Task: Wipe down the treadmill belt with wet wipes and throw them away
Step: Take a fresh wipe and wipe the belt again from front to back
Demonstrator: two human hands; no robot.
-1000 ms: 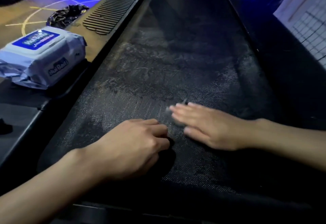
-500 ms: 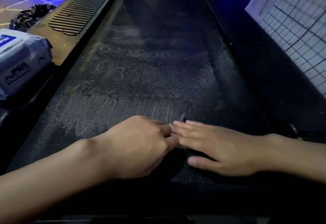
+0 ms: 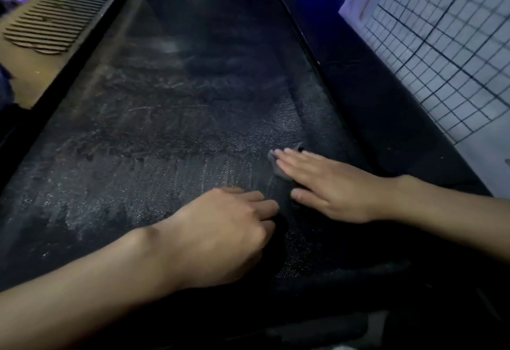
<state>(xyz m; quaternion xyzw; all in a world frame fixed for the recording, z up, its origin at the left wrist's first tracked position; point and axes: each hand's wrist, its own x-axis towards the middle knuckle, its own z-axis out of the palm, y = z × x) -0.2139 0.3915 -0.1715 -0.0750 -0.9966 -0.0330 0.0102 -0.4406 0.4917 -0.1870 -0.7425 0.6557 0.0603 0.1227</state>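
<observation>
Dusty treadmill belt (image 3: 165,129), wire grid (image 3: 441,46) beside it — our flat right hand (image 3: 331,187) has slid the wet wipe (image 3: 274,161) away from our curled left hand (image 3: 220,233).

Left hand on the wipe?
No, the wipe lies under the flat right hand; the left hand rests curled on the belt, apart from it.

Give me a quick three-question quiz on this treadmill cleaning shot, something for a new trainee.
1. True or false: the right hand presses the wipe onto the treadmill belt with straight fingers.
2. The wire grid panel stands on which side of the belt? A) the person's left B) the person's right C) across its near end
3. Fill in: the fingers of the left hand are ____.

Key: 1 true; 2 B; 3 curled.
</observation>
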